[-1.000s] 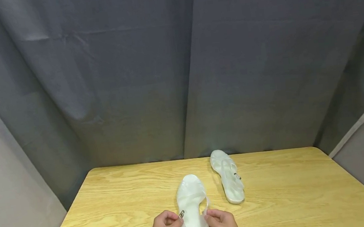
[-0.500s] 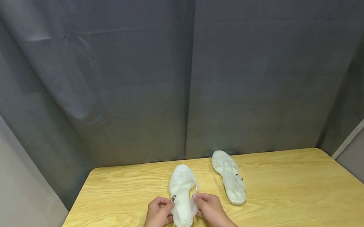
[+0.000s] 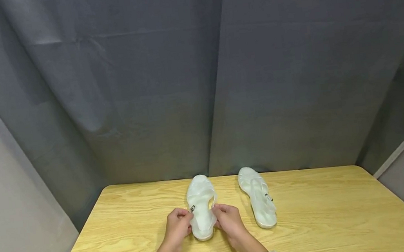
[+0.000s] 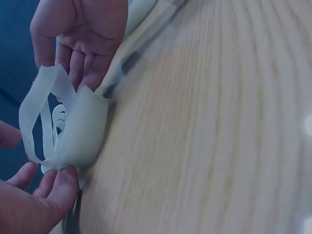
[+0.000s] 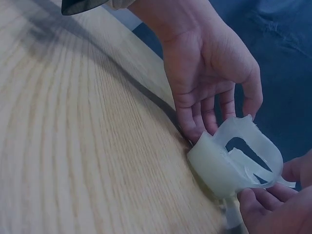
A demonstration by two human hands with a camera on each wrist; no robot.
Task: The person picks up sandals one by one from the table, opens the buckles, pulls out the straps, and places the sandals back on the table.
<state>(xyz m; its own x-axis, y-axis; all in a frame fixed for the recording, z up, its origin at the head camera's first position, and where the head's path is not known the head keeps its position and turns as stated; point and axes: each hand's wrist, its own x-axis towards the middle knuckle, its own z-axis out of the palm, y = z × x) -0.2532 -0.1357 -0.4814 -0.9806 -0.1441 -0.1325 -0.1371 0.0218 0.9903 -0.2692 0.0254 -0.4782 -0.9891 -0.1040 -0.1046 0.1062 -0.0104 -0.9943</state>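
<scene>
A pale white jelly sandal (image 3: pixel 200 190) lies on the table with its toe toward the back. My left hand (image 3: pixel 177 225) grips its left side by the strap, just below a small metal buckle (image 3: pixel 192 209). On the opposite side my right hand (image 3: pixel 228 221) pinches the other strap, with thumb on top. In the left wrist view the heel cup (image 4: pixel 85 129) sits low against the tabletop and the straps stand up in a loop. Fingers of both hands flank that heel. A matching second sandal (image 3: pixel 258 202) lies to the right, apart from both hands.
The wood-grain table (image 3: pixel 325 211) has rounded far corners. Behind it hangs a dark grey curtain (image 3: pixel 148 107) that meets its back edge, close to both toes. Light grey panels (image 3: pixel 8 183) stand at the sides.
Both hands have slid the held sandal forward and slightly left, away from the front edge, so it now sits nearly level with the second one. Their grip looks the same; sleeves now show.
</scene>
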